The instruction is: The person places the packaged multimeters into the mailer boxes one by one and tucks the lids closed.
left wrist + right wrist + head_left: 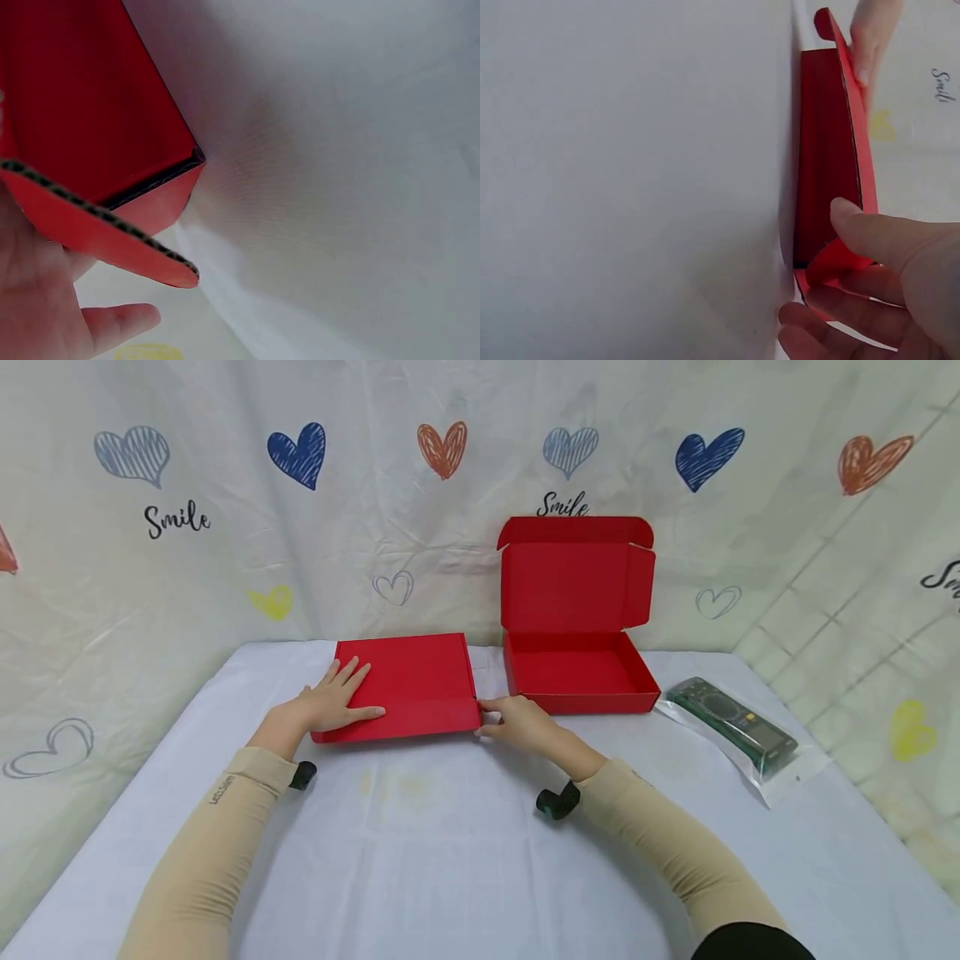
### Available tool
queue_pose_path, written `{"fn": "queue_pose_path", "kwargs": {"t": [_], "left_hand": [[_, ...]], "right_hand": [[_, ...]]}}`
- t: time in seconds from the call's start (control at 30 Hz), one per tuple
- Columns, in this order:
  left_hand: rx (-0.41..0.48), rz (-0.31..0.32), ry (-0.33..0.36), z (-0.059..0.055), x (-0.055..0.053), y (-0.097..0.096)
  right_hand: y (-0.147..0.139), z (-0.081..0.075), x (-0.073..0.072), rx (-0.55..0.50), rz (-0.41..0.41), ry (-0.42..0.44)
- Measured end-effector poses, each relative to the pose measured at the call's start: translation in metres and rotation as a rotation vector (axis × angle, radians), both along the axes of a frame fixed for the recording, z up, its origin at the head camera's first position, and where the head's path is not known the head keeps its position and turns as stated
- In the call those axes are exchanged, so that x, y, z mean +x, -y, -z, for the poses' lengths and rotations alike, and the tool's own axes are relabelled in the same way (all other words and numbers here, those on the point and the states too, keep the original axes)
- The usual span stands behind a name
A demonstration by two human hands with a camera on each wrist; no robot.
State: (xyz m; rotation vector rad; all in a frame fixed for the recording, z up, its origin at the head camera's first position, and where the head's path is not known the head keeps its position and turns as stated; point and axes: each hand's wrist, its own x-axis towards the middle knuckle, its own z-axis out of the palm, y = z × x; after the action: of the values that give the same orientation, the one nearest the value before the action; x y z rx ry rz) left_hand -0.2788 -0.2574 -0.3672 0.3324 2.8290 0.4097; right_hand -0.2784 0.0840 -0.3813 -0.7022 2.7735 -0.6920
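Observation:
A red cardboard box (420, 670) sits left of centre on the table, its lid folded down over the tray. The lid's front edge stands a little raised, leaving a gap into the dark red interior (82, 90). My left hand (333, 700) rests on top of the lid at its left side, fingers spread. At the front right corner, my right hand (521, 722) pinches the lid's small side flap (836, 262) between thumb and fingers. On the left side, another corrugated flap (97, 232) sticks out past the tray wall.
A second red box (592, 703) stands open on the right, lid upright against the printed curtain (465, 552). Right of it lies a dark multimeter-like device (735, 727) in a clear plastic bag. White cloth covers the table (450, 860).

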Motion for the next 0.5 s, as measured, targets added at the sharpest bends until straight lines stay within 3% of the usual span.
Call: {"fn": "queue_pose_path", "kwargs": {"t": [0.5], "left_hand": [[0.038,0.0,0.02,-0.0017,-0.0005,0.0021]], "right_hand": [[-0.0086,0.0027,-0.003,-0.142,-0.02,0.145]]}}
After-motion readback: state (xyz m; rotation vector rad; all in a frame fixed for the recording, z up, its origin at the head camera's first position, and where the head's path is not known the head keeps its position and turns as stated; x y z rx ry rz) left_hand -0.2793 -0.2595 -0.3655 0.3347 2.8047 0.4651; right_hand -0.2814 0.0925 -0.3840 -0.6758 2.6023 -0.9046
